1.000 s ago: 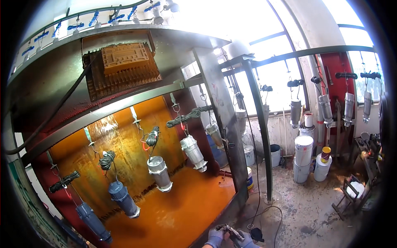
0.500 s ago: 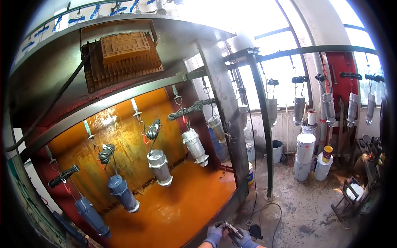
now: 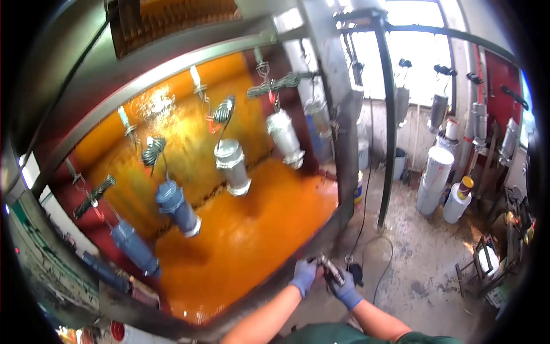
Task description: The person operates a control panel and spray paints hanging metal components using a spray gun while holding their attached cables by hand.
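Both my hands wear blue-grey gloves with dark fingers and are close together in front of me, beside the booth's front edge. My right hand (image 3: 345, 291) is closed round a silvery metal tool that looks like a spray gun (image 3: 331, 269). At its other end, my left hand (image 3: 303, 275) has its fingers curled against it; the fingertips are partly hidden. Ahead, several cylindrical pumps hang from hooks with coiled cables. Two at the left are blue, such as the blue pump (image 3: 177, 207); the grey pump (image 3: 232, 166) and another farther right are grey.
Orange liquid (image 3: 246, 229) covers the booth's floor below the pumps. A green post (image 3: 387, 126) stands to the right. Beyond it are stacked white buckets (image 3: 435, 180) and a small stool (image 3: 486, 258). A dark hose (image 3: 362, 223) hangs down to the floor near my right hand.
The view has tilted downward, so the booth and pumps sit higher in the picture and more of my forearms shows. Both hands stay together at the tool.
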`<state>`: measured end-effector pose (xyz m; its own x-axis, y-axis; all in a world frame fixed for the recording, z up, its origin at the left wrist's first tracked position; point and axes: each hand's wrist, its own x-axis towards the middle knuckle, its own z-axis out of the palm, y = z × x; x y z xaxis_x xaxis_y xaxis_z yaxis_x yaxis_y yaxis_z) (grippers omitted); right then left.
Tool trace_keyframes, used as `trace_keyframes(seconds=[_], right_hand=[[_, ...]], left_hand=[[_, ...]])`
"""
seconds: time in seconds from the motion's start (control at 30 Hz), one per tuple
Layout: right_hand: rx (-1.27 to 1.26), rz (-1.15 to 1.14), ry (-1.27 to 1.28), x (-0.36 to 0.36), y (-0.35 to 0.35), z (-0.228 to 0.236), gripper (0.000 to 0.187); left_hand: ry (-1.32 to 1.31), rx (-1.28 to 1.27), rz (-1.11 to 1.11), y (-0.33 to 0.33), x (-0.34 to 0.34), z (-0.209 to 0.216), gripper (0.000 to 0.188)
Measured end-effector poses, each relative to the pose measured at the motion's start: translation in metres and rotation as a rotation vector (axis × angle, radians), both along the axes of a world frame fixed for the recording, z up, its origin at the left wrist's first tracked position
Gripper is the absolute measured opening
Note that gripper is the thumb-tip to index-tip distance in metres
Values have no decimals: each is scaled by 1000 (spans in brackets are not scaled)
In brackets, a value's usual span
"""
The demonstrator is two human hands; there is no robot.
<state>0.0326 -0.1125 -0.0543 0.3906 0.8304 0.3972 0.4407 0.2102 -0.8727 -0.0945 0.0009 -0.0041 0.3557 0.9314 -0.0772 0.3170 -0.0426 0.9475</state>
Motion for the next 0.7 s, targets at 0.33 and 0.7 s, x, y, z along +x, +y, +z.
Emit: trace_keyframes(seconds=[0.33, 0.7], right_hand=[[65, 85, -25, -10, 21, 10, 28], [-34, 271, 115, -38, 39, 21, 28]], left_hand=[[-417, -260, 169, 7, -7, 2, 9], [-489, -349, 356, -6, -45, 38, 8]])
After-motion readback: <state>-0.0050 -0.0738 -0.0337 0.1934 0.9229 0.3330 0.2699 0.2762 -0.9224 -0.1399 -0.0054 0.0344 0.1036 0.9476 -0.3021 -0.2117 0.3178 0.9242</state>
